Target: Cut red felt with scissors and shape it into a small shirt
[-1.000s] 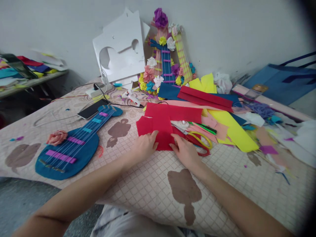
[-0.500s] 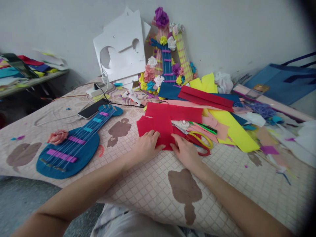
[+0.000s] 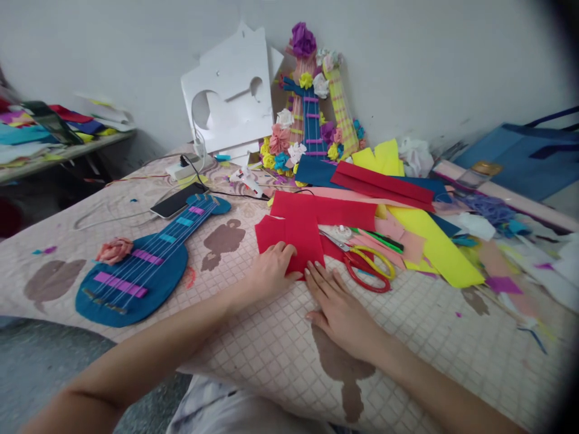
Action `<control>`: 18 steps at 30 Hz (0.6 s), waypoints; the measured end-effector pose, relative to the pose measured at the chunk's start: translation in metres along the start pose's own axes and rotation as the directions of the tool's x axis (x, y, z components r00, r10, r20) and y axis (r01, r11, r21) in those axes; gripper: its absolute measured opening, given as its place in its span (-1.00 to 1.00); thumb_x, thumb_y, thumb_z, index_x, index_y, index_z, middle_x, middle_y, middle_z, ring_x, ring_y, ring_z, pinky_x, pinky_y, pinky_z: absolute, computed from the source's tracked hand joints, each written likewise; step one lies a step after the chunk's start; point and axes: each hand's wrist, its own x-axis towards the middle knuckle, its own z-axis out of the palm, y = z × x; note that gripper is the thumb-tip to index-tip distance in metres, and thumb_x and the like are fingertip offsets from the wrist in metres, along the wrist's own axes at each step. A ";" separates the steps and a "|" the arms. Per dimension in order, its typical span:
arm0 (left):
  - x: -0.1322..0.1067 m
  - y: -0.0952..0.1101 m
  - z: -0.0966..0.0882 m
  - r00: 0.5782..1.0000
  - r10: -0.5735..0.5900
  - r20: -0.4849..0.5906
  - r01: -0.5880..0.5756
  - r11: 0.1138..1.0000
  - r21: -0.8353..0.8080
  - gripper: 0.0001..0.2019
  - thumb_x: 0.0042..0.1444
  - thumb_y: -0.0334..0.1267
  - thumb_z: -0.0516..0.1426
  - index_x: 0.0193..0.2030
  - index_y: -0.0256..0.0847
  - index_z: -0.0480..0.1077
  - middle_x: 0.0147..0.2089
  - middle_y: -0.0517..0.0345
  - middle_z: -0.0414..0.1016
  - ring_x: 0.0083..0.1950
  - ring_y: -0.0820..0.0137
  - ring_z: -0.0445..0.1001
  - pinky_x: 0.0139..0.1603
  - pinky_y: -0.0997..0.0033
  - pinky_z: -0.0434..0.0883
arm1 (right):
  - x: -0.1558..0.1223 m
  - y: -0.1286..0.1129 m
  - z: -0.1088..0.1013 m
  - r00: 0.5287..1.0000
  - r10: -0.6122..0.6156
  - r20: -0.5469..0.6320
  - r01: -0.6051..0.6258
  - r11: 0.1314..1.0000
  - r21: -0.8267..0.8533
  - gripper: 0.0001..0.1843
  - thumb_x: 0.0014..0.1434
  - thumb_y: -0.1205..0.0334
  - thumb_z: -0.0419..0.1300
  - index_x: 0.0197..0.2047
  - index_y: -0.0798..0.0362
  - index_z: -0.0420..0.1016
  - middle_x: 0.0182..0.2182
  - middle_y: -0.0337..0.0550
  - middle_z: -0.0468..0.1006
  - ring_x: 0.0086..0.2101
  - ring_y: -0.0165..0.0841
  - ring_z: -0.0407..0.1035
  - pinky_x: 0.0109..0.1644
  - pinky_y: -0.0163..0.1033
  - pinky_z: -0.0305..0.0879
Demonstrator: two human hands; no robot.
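My left hand (image 3: 270,272) rests on the near edge of a red felt piece (image 3: 294,232), its fingers curled down and pressing the felt against the patterned cloth. My right hand (image 3: 337,307) lies flat on the cloth just in front of the felt, fingers stretched out and spread, fingertips close to the felt's edge, holding nothing. Scissors with red and yellow handles (image 3: 368,265) lie just right of the red felt.
A blue felt guitar (image 3: 145,265) with a pink rose lies at the left, a phone (image 3: 178,199) and a glue gun (image 3: 246,179) behind it. Felt sheets in red, yellow and blue pile up at the right. Decorated guitars and a white cut-out board (image 3: 230,96) lean on the wall.
My right hand has drawn back from the red felt toward me and now lies flat on the cloth. My left hand stays on the felt. The view has shifted a little.
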 end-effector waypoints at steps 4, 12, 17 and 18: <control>-0.009 -0.011 -0.004 0.999 -0.032 0.004 0.032 0.997 -0.066 -0.66 0.06 -0.17 0.18 -0.06 -0.24 0.29 -0.08 0.00 0.40 -0.11 0.26 0.45 -0.15 0.31 0.41 | -0.009 0.008 0.000 1.000 0.014 0.004 -0.014 1.000 -0.021 -0.32 0.26 0.08 0.06 0.34 0.22 0.04 0.29 0.16 0.13 0.29 -0.09 -0.04 0.29 0.22 -0.01; -0.012 -0.054 -0.034 0.990 -0.133 -0.049 0.116 0.960 -0.253 -0.83 0.09 -0.28 0.11 -0.17 -0.25 0.34 -0.32 0.10 0.48 -0.33 0.40 0.45 -0.31 0.44 0.36 | 0.006 0.007 -0.013 0.990 0.019 -0.137 -0.019 1.000 0.000 -0.53 0.29 0.19 0.02 0.23 0.11 0.28 0.24 0.07 0.26 0.25 -0.12 0.08 0.27 0.20 0.06; 0.024 -0.077 -0.046 0.960 -0.214 -0.182 0.188 0.971 -0.150 -0.82 0.10 -0.26 0.09 -0.17 -0.27 0.36 -0.19 0.02 0.48 -0.29 0.40 0.45 -0.27 0.44 0.33 | 0.021 0.003 -0.013 0.988 -0.122 -0.094 0.128 0.990 0.057 -0.57 0.28 0.22 0.03 0.20 0.08 0.32 0.19 0.02 0.35 0.23 -0.16 0.13 0.27 0.16 0.10; 0.031 -0.080 -0.045 0.957 -0.227 -0.179 0.209 0.971 -0.113 -0.80 0.09 -0.24 0.11 -0.17 -0.27 0.37 -0.17 0.00 0.47 -0.28 0.39 0.45 -0.26 0.43 0.33 | 0.023 0.002 -0.011 0.988 -0.126 -0.086 0.132 0.989 0.062 -0.58 0.28 0.23 0.03 0.19 0.09 0.33 0.18 0.03 0.36 0.22 -0.16 0.14 0.26 0.16 0.11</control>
